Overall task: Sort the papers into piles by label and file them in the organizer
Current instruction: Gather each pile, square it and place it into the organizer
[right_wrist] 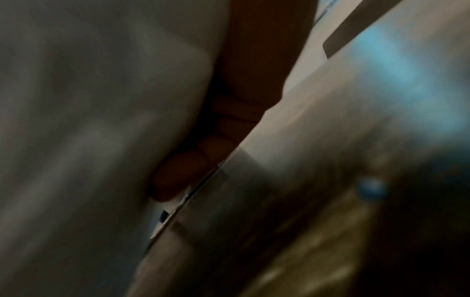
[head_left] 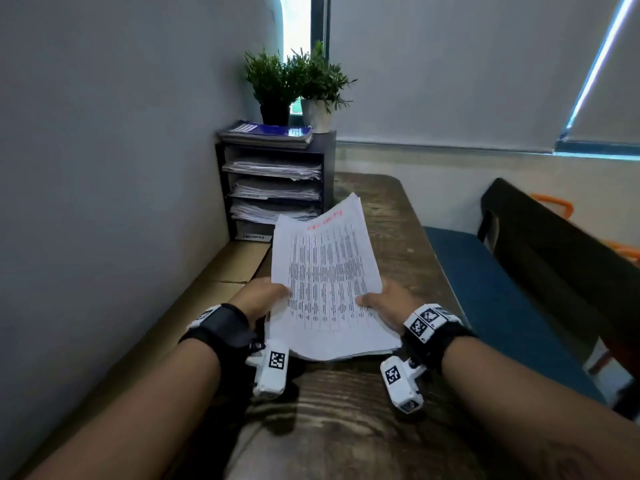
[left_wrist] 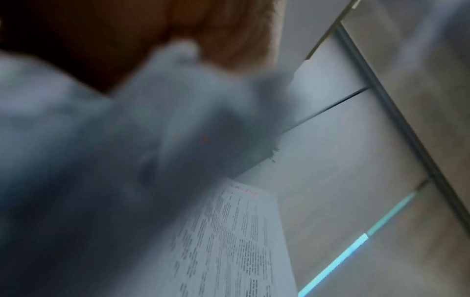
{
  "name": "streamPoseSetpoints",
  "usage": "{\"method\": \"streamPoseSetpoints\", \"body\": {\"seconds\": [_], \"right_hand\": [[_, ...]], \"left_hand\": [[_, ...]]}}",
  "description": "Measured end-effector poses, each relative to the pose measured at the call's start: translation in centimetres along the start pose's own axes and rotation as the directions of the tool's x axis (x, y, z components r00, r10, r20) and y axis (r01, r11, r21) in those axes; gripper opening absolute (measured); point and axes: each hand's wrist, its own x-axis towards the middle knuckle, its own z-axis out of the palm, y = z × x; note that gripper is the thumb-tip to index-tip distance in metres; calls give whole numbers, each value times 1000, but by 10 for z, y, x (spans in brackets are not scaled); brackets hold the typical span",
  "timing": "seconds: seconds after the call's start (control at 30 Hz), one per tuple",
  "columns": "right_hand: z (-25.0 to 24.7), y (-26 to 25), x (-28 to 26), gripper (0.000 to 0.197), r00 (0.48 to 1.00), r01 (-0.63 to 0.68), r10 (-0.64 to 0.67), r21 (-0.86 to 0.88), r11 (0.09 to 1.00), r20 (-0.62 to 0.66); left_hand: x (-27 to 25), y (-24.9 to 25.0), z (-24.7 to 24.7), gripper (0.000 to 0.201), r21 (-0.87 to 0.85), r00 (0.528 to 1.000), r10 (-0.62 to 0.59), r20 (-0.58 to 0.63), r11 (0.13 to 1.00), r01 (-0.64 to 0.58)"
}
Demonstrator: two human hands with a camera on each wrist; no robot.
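A stack of printed papers (head_left: 325, 282) with a red handwritten label near its top is held tilted above the wooden table (head_left: 398, 216). My left hand (head_left: 266, 294) grips its left edge, thumb on top. On the right edge, my right hand (head_left: 379, 301) grips it the same way. The dark organizer (head_left: 327, 161) stands at the far left of the table, with paper piles in three shelves and a labelled bottom slot. The left wrist view shows the papers (left_wrist: 229, 241) from below, blurred. Fingers (right_wrist: 183, 166) under the papers (right_wrist: 89, 140) show in the right wrist view.
Two potted plants (head_left: 298, 84) and a blue booklet stack (head_left: 270, 133) sit on the organizer. A grey wall is close on the left, with cardboard (head_left: 221, 271) along the table's edge. A blue bench (head_left: 485, 289) with a dark backrest runs along the right.
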Motion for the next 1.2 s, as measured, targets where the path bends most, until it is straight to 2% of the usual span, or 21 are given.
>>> {"method": "streamPoseSetpoints", "body": {"seconds": [0.17, 0.2, 0.23, 0.3, 0.33, 0.43, 0.5, 0.6, 0.7, 0.77, 0.87, 0.93, 1.07, 1.17, 1.2], "right_hand": [[35, 5, 18, 22, 991, -121, 123, -46, 992, 58], [40, 9, 26, 31, 987, -136, 142, -73, 988, 75], [44, 25, 45, 48, 985, -146, 153, -80, 986, 83], [54, 25, 58, 83, 976, -189, 197, -86, 978, 89], [59, 18, 59, 79, 974, -199, 206, -82, 977, 98], [72, -9, 48, 35, 978, -164, 175, -104, 981, 112], [81, -12, 53, 23, 981, -161, 167, -62, 985, 100], [89, -18, 66, 30, 986, -154, 155, -31, 988, 59], [87, -22, 78, 29, 987, -161, 162, -47, 986, 17], [87, -21, 85, 29, 986, -168, 167, -67, 983, -16], [88, -21, 96, 31, 980, -191, 188, -51, 980, -61], [89, -22, 101, 30, 981, -190, 185, -81, 979, -58], [89, -26, 105, 29, 983, -182, 180, -148, 972, -27], [82, -29, 103, 21, 979, -198, 202, -218, 956, -1], [81, -30, 103, 21, 979, -196, 205, -227, 954, 17]], "left_hand": [[1, -26, -17, 10, 108, 992, -74, -100, 991, 84], [3, -30, -20, 11, 105, 989, -71, -133, 991, 86], [5, -34, -27, 13, 103, 983, -73, -166, 990, 91], [8, -37, -41, 18, 118, 970, -83, -227, 987, 112], [10, -37, -49, 18, 101, 963, -89, -254, 988, 118], [18, -38, -72, 14, 53, 953, -89, -289, 993, 109], [21, -36, -83, 13, 22, 947, -105, -303, 993, 117], [33, -36, -97, 9, -66, 940, -163, -299, 986, 150], [37, -35, -103, 31, -245, 942, -265, -207, 946, 212], [37, -35, -103, 31, -436, 941, -313, -129, 870, 230], [36, -37, -91, 23, -724, 949, -290, -122, 680, 114], [36, -38, -73, 24, -756, 962, -232, -147, 653, 43], [38, -38, -26, 27, -700, 973, -160, -166, 715, -2], [44, -34, -3, 16, -693, 967, -179, -180, 721, 5], [48, -35, -3, 18, -702, 961, -191, -201, 713, -5]]}}
